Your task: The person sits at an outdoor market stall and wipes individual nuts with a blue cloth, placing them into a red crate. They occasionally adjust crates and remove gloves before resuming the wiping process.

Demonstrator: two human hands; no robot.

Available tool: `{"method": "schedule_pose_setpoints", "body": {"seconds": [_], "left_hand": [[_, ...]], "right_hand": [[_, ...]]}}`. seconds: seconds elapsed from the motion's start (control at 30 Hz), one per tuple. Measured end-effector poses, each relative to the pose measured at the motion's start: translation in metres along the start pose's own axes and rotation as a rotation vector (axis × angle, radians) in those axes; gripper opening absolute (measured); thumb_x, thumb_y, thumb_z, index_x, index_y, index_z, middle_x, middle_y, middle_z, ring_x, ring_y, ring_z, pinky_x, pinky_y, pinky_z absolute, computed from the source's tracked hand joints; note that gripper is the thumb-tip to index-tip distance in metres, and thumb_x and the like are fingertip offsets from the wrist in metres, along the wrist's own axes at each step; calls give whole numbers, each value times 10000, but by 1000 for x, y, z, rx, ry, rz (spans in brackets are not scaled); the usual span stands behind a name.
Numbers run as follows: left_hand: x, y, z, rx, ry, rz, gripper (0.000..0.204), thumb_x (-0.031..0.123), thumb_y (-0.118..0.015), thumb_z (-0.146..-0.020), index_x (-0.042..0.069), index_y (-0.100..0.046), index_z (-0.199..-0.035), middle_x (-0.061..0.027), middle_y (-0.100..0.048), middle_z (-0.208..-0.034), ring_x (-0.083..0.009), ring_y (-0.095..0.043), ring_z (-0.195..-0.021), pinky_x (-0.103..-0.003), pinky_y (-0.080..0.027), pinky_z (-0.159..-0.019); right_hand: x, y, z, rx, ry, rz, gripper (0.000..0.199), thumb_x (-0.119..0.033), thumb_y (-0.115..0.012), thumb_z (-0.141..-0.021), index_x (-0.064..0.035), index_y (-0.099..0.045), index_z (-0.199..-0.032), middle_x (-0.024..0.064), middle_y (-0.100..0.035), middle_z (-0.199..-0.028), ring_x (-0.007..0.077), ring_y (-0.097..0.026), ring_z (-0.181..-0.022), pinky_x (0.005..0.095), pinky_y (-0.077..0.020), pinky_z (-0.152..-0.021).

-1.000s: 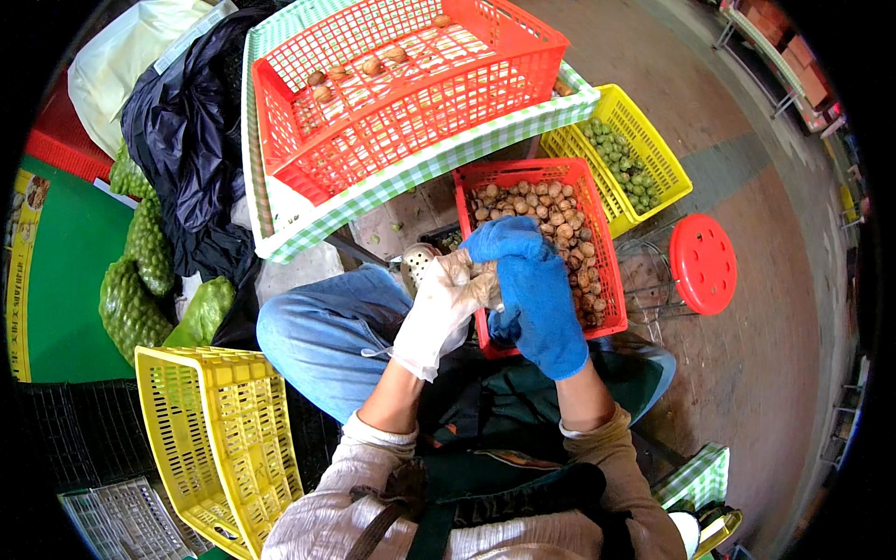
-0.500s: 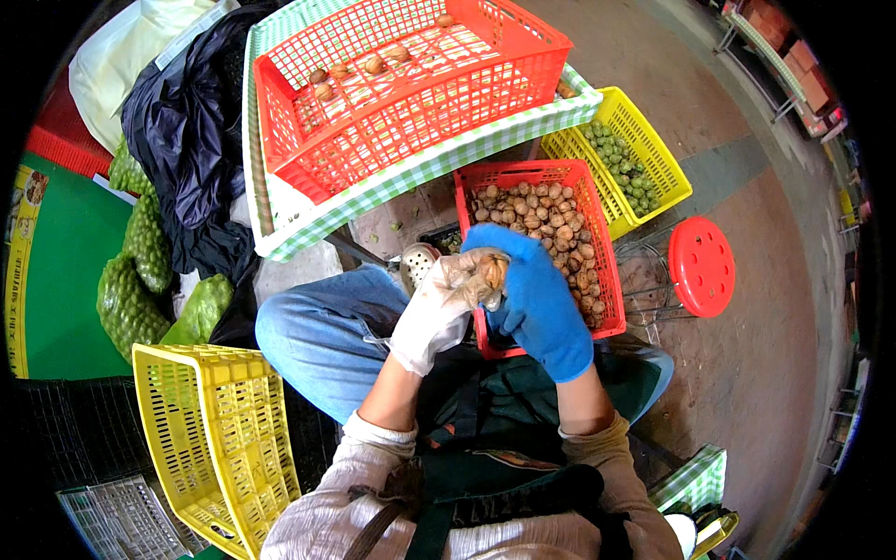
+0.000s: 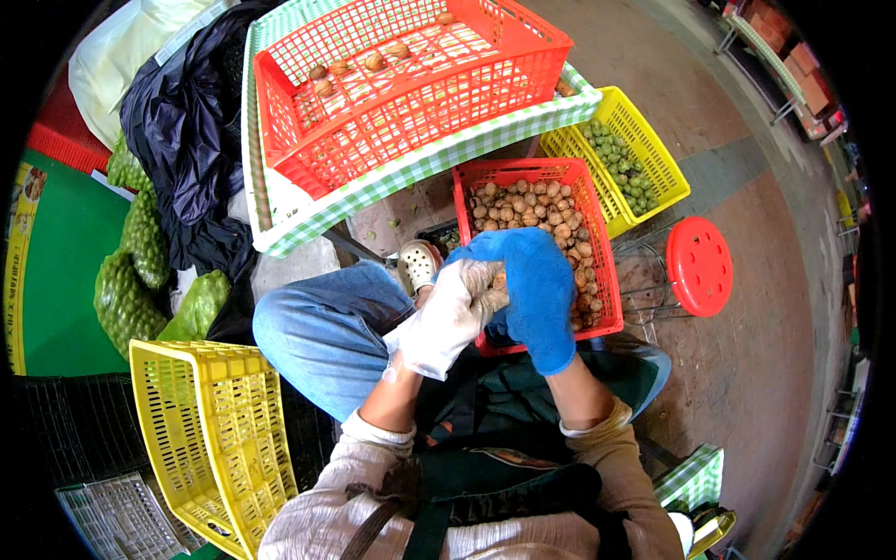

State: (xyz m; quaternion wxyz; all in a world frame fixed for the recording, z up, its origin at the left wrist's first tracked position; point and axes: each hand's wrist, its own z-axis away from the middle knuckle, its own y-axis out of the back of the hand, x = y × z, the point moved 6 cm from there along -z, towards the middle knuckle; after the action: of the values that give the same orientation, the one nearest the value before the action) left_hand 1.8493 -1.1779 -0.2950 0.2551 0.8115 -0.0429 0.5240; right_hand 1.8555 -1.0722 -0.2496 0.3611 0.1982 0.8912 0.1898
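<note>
My left hand (image 3: pixel 446 317), in a whitish glove, and my right hand (image 3: pixel 539 294), in a blue glove, are closed together in front of my lap. Between them they grip a walnut (image 3: pixel 500 279); just a small brown patch of it shows, as the fingers cover the rest. Right behind the gloves stands a red crate (image 3: pixel 609 271) holding many brown walnuts (image 3: pixel 532 207). My right hand overlaps the near part of that crate in the view. What the right fingertips do on the far side is hidden.
A larger red crate (image 3: pixel 411 140) with several walnuts rests on a table with a green checked cloth (image 3: pixel 373 198). Green fruit fills a yellow crate (image 3: pixel 658 177). A red stool (image 3: pixel 700 266) stands at right, an upended yellow crate (image 3: pixel 215 448) at left, beside green bulging bags (image 3: pixel 131 303).
Both hands have rolled around the walnut, which is now more covered. My right glove has turned more upright and shifted slightly left; the left wrist has tilted.
</note>
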Motion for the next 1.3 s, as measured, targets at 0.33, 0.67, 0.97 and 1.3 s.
{"method": "schedule_pose_setpoints", "body": {"seconds": [0.33,0.67,0.97,1.3], "left_hand": [[30,14,-1,397,-257,-206,251,49,-699,-798,51,-649,-1043,-86,-607,-844,-173,-599,-796,-270,-473,-707],[33,-1,1,445,-339,-729,337,52,-713,-671,143,-695,-994,-84,-569,-849,-278,-566,-808,-399,-460,-685],[27,9,-2,482,-247,-554,408,19,-751,-686,90,-652,-1076,-62,-563,-851,-221,-555,-797,-349,-449,-689],[-27,-27,29,418,409,856,160,-7,-648,-836,11,-546,-957,-2,-532,-793,-75,-497,-679,-212,-421,-606]], "right_hand": [[11,-15,25,54,-419,-258,301,18,-593,-740,26,-543,-1036,227,-594,-956,397,-577,-873,416,-473,-791],[78,-41,68,99,-471,-266,306,16,-555,-773,29,-515,-1076,243,-572,-985,409,-562,-917,439,-461,-801],[35,-18,36,175,-447,-358,200,80,-493,-771,29,-574,-946,136,-592,-897,264,-580,-831,352,-477,-757],[20,-11,47,340,-620,-600,133,46,-524,-825,16,-626,-906,96,-645,-898,187,-610,-848,303,-486,-792]]}}
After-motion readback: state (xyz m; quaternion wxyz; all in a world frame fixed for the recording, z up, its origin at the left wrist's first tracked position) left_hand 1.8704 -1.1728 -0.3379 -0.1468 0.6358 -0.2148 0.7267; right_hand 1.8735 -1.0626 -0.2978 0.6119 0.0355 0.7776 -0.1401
